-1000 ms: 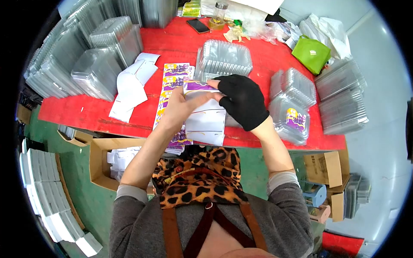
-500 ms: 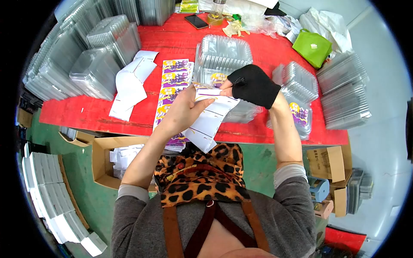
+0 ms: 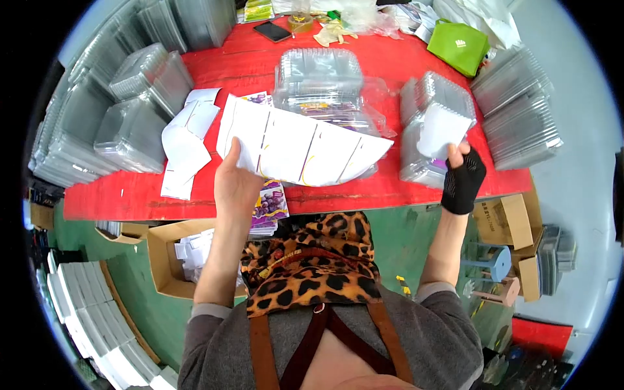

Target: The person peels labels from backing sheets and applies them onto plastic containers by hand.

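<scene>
My bare left hand (image 3: 239, 185) grips one end of a long white label backing sheet (image 3: 309, 144), crossed by dark lines, with yellow marks along its lower edge. In my right hand (image 3: 464, 181), in a black fingerless glove, a single sticker label (image 3: 443, 132) is pinched, its white side showing. That label is over a stack of clear plastic clamshell boxes (image 3: 442, 92) on the right; whether it touches them I cannot tell. Behind the backing sheet stand more clear boxes (image 3: 322, 70). Purple printed label sheets (image 3: 270, 203) lie partly hidden below my left hand.
Curled white backing strips (image 3: 188, 136) lie left on the red table (image 3: 240, 58). Tall clear-box stacks (image 3: 133, 133) line the left side, others (image 3: 520, 107) the far right. A phone (image 3: 272, 31) and green bag (image 3: 458, 47) are at the back. An open carton (image 3: 159, 260) holds white scraps.
My hands have moved apart. My right hand has gone right with a separate label, while my left holds the backing sheet, now stretched out sideways. The camera view has shifted slightly.
</scene>
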A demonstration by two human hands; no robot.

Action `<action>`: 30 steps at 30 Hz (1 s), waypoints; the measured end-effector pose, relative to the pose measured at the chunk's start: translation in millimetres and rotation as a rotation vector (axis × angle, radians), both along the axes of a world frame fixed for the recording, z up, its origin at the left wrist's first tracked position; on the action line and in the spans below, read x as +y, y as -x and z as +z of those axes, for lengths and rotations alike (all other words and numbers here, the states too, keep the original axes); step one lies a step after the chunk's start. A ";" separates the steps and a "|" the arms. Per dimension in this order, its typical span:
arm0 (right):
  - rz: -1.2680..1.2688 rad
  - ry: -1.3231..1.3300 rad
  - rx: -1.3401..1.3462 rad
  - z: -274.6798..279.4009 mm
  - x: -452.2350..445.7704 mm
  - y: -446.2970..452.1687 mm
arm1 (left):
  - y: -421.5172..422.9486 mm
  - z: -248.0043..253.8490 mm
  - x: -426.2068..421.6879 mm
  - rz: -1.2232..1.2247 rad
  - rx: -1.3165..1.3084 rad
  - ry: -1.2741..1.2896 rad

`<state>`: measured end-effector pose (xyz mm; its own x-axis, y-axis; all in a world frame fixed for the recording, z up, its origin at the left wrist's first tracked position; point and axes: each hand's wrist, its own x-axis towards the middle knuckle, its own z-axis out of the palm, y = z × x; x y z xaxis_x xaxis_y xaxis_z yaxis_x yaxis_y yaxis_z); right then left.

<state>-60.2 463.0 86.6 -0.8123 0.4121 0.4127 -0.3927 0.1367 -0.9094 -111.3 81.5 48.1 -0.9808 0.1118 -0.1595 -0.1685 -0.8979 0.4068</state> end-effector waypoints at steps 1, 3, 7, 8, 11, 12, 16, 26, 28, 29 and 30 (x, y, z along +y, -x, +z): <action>-0.008 0.025 0.027 -5.4 -6.6 -9.2 | -5.1 -5.5 2.2 -0.003 -0.016 -0.065; -0.045 0.014 0.047 -19.9 -11.6 -22.9 | -15.7 -4.1 10.0 0.012 -0.094 -0.187; 0.022 -0.106 0.040 -44.9 -9.3 -47.8 | -23.1 6.2 15.8 -0.078 0.133 -0.176; 0.139 -0.179 0.056 -46.1 -9.8 -50.2 | -26.4 20.5 22.4 -0.035 0.186 0.009; 0.418 -0.423 0.107 -30.7 -35.8 -49.9 | -27.8 56.8 42.8 0.178 0.388 0.961; 0.451 -0.520 0.127 -28.7 -50.3 -45.7 | -26.8 61.8 44.9 0.173 0.415 1.010; 0.308 -1.042 0.457 -48.0 -94.8 -25.0 | -10.3 63.3 51.2 0.080 0.453 0.894; 0.110 -1.079 0.690 -65.4 -117.2 42.3 | -9.4 91.6 47.6 0.598 1.110 2.109; 0.090 -1.132 0.667 -66.1 -109.7 51.6 | -3.5 83.0 45.1 0.675 1.154 2.123; 0.073 -1.161 0.653 -65.8 -106.4 55.2 | -4.3 81.6 43.4 0.602 1.036 2.067; 0.078 -1.177 0.630 -65.1 -104.0 58.6 | -14.6 94.3 47.4 0.450 0.797 1.854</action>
